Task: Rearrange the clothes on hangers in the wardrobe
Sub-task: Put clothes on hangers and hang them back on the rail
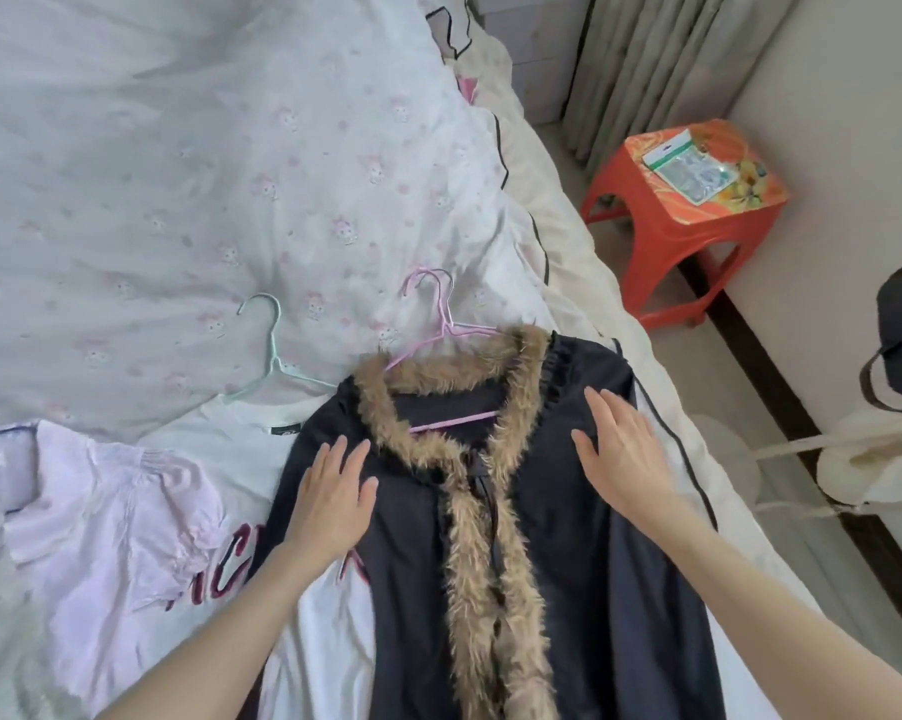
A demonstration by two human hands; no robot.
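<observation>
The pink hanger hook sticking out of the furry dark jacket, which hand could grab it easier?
Probably the right hand. It lies flat on the dark jacket nearer the collar, and the pink hanger hook is just above it. The left hand lies lower down.

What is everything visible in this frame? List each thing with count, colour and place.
dark garment: 1, navy with brown fur trim, flat on the bed, centre, overlapping the white T-shirt
pink hanger: 1, pink, inside the dark garment's neck, hook pointing up the bed
white T-shirt: 1, white with red lettering, left of the dark garment
pale green hanger: 1, in the T-shirt's neck
lilac blouse: 1, pale lilac, far left
quilt: 1, white with pink print, covering the bed
stool: 1, red-orange, right of the bed
packet: 1, clear with green strip, on the stool
bags: dark and cream, right edge, count unclear
left hand: open, flat on the garment
right hand: open, flat on the garment
</observation>
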